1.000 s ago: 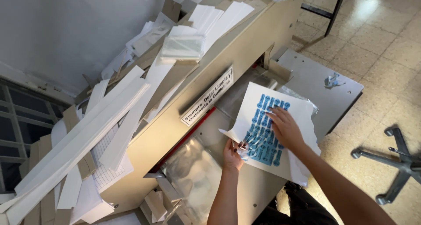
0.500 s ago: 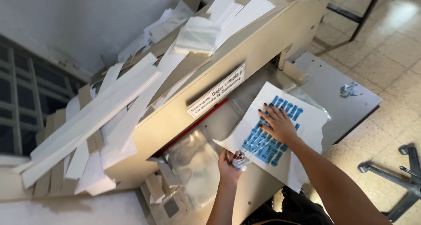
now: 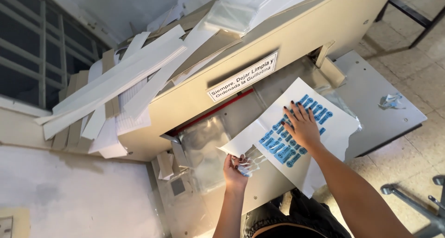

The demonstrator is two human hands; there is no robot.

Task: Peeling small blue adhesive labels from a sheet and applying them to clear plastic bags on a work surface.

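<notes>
1. pressing flat with fingers spread, the right hand [image 3: 303, 126] pins a white sheet of blue stickers [image 3: 296, 131] on the guillotine cutter [image 3: 259, 38] bed.
2. left hand [image 3: 236, 166] pinches the sheet's near corner.
3. paper offcuts [image 3: 125, 80] crowd the cutter's top.

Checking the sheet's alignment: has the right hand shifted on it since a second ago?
Cannot tell: the camera moved. The right hand lies flat on the blue labels of the sheet, as before.

the left hand [image 3: 235, 169] now pinches the sheet's [image 3: 296, 126] near corner from below, lifting that edge off the worktop [image 3: 371, 87]; the right hand [image 3: 302, 125] has slid up the sheet, away from that grip, fingers spread.
</notes>
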